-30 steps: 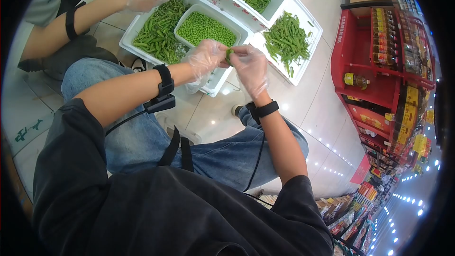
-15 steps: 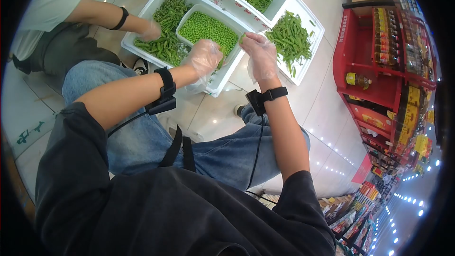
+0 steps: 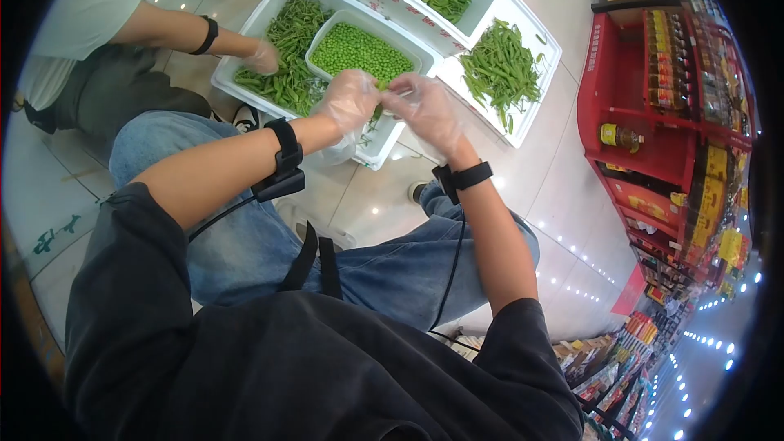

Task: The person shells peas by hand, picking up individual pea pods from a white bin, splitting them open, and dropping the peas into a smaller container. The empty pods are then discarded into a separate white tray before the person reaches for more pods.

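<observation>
My left hand [image 3: 351, 104], in a clear plastic glove, is closed at the front edge of the tub of shelled peas [image 3: 359, 51]. Close against its fingertips is my right hand [image 3: 423, 108], also gloved and pinched closed. A bit of green pod [image 3: 384, 86] shows between the two hands; which fingers grip it is hard to tell. The tub stands inside a white foam box [image 3: 222, 75], beside a heap of pods and stalks [image 3: 296, 33].
Another person's gloved hand [image 3: 263, 58] touches the heap at the left. Behind stands a foam box [image 3: 490, 12] of pods. A white lid [image 3: 549, 65] with pods lies at the right. Further right is a red shelf [image 3: 596, 98] with bottles.
My right hand has moved left and now meets my left hand, with green between them. My left hand has barely moved.
</observation>
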`<action>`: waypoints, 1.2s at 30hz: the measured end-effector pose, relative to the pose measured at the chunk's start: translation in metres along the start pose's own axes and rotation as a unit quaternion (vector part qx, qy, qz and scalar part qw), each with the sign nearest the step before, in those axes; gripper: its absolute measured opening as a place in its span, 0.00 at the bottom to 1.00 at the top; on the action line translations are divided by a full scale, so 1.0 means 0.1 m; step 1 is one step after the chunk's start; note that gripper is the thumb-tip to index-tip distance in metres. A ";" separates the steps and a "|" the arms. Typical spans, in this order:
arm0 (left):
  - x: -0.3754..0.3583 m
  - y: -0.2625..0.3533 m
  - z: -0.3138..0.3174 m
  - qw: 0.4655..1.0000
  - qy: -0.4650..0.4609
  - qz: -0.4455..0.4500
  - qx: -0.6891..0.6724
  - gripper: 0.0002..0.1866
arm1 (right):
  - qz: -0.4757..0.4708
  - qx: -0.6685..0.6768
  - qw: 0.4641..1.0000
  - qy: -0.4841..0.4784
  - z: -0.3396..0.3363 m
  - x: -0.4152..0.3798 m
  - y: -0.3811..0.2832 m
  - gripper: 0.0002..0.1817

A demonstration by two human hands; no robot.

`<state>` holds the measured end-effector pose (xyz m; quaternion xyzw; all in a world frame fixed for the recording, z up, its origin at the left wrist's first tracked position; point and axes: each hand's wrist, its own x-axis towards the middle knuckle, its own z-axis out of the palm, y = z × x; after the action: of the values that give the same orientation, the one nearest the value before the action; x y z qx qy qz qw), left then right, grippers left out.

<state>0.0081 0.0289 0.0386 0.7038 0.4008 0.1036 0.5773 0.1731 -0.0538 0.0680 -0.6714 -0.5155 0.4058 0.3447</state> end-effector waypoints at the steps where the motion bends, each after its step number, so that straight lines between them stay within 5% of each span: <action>1: 0.00 -0.02 0.02 1.000 -0.002 0.000 0.000 0.06 | 0.019 0.006 0.999 0.028 0.07 -0.02 0.01 0.16; 3: -0.01 -0.06 0.06 0.981 0.028 -0.089 -0.168 0.08 | 0.027 0.005 0.999 0.025 0.07 -0.03 0.03 0.16; 11: -0.08 0.07 0.04 0.976 0.021 -0.071 -0.204 0.07 | 0.023 -0.040 0.999 0.000 0.06 -0.04 0.00 0.14; 16: -0.08 0.11 0.03 0.964 -0.013 -0.089 -0.250 0.07 | 0.101 0.178 0.979 0.002 0.06 -0.06 -0.02 0.09; 23: -0.14 0.24 0.03 0.945 -0.013 -0.109 -0.308 0.07 | 0.112 0.198 0.974 0.006 0.05 -0.06 0.01 0.10; 25: -0.11 0.20 0.04 0.947 -0.019 -0.109 -0.303 0.07 | -0.017 0.023 0.996 0.082 0.08 -0.05 0.00 0.11; 28: -0.08 0.13 0.07 0.943 -0.029 -0.095 -0.316 0.07 | -0.087 -0.115 0.983 0.113 0.04 -0.07 -0.13 0.17; 36: -0.12 0.21 0.05 0.936 -0.018 -0.090 -0.340 0.05 | -0.238 -0.220 0.945 0.041 -0.05 -0.05 -0.20 0.07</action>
<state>0.0125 0.0169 0.0595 0.4285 0.3929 0.1689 0.7959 0.1690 -0.0546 0.0890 -0.6043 -0.7220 0.1609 0.2959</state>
